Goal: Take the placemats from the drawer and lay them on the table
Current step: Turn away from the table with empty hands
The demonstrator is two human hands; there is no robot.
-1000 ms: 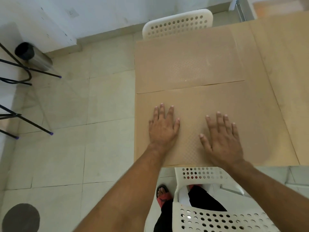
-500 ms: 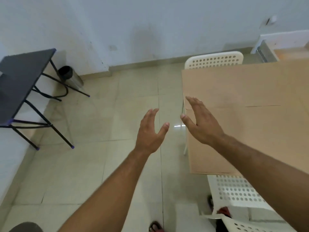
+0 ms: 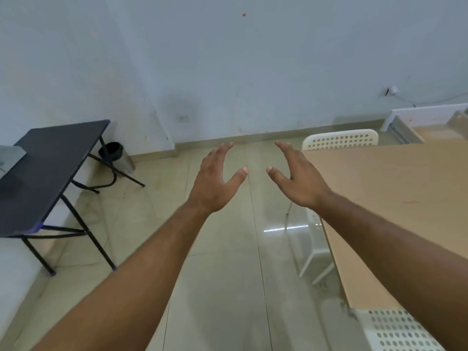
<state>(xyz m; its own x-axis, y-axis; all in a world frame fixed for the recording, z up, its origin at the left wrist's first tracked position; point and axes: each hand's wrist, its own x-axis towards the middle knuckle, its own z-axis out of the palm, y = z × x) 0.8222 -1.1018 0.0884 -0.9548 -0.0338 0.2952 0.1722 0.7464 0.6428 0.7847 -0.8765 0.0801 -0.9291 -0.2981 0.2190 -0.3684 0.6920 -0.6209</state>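
Tan placemats (image 3: 395, 188) lie flat on the table at the right, covering its near-left part. My left hand (image 3: 215, 181) is raised over the tiled floor, left of the table, fingers spread and empty. My right hand (image 3: 298, 176) is lifted beside it, just off the table's left edge, also spread and holding nothing. The palms face each other. No drawer is in view.
A white perforated chair (image 3: 340, 139) stands at the table's far side, another (image 3: 397, 330) at the near right. A black folding table (image 3: 50, 160) stands at the left wall, with a dark bin (image 3: 114, 152) behind it. Tiled floor lies between them.
Both hands have lifted off the near placemat and swung left off the table. The view has turned left and up toward the wall and the black folding table.
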